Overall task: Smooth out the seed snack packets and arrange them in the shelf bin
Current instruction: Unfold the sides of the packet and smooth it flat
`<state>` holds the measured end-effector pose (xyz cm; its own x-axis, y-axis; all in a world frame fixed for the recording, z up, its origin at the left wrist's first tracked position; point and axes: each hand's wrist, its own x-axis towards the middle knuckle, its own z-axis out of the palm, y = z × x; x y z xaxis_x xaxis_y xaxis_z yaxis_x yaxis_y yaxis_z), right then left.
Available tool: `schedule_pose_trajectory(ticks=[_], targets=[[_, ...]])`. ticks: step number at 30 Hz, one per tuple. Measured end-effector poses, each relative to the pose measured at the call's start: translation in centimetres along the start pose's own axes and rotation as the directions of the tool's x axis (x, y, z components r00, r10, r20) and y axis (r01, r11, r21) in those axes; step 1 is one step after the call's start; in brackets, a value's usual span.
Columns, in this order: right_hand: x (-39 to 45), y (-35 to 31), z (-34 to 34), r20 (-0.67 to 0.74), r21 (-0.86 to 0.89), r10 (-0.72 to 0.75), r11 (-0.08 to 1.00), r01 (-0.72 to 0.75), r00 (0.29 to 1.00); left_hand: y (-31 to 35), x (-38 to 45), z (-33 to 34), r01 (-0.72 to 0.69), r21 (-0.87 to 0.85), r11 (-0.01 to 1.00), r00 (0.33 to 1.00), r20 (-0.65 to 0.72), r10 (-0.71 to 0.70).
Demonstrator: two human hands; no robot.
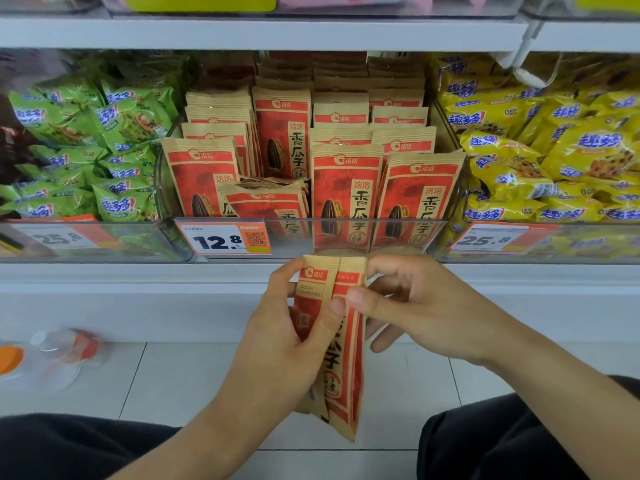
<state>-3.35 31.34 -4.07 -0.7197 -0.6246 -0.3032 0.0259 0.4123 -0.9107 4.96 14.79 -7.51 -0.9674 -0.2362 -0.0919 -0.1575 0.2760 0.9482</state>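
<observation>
Below the shelf edge, both hands hold a red-and-tan sunflower seed packet (341, 344) upright, long axis vertical, top seal toward the clear shelf bin (346, 233). Its body is folded lengthwise. The left hand (287, 341) wraps its left side, thumb pressed on the front; the right hand (412, 306) pinches its right edge. Matching packets stand in rows inside the bin behind a 12.8 price tag (221, 240).

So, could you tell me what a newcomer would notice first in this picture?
Probably the red-and-tan seed packets gripped by both the left hand and the right hand below the shelf. Behind them, the clear bin of matching packets sits between green snack bags and yellow snack bags.
</observation>
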Motion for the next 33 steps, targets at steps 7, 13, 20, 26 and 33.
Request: schedule_pose_trajectory(ticks=[7,13,20,26,33], targets=[[-0.2,-0.7,0.3,0.065,-0.045,-0.014,0.999,0.017,0.998,-1.0,0.2,-0.1,-0.025,0.215,0.976,1.000,-0.012,0.029],[0.0,-0.5,0.3,0.020,-0.043,-0.003,0.999,0.004,1.000,-1.3,0.2,0.1,-0.052,0.274,0.960,0.999,0.016,0.050],[0.0,-0.5,0.2,-0.013,-0.027,-0.005,1.000,0.005,1.000,-1.2,0.4,0.3,-0.041,0.177,0.983,0.999,0.029,0.037],[0.3,-0.4,-0.5,-0.147,0.078,-0.016,0.997,0.028,0.989,-1.2,0.5,-0.1,-0.089,0.038,0.995,0.996,-0.020,0.090],[0.3,-0.5,-1.4,-0.356,0.246,-0.003,0.964,0.097,0.934,0.1,0.6,-1.4,-0.017,-0.064,0.998,0.941,0.336,0.037]])
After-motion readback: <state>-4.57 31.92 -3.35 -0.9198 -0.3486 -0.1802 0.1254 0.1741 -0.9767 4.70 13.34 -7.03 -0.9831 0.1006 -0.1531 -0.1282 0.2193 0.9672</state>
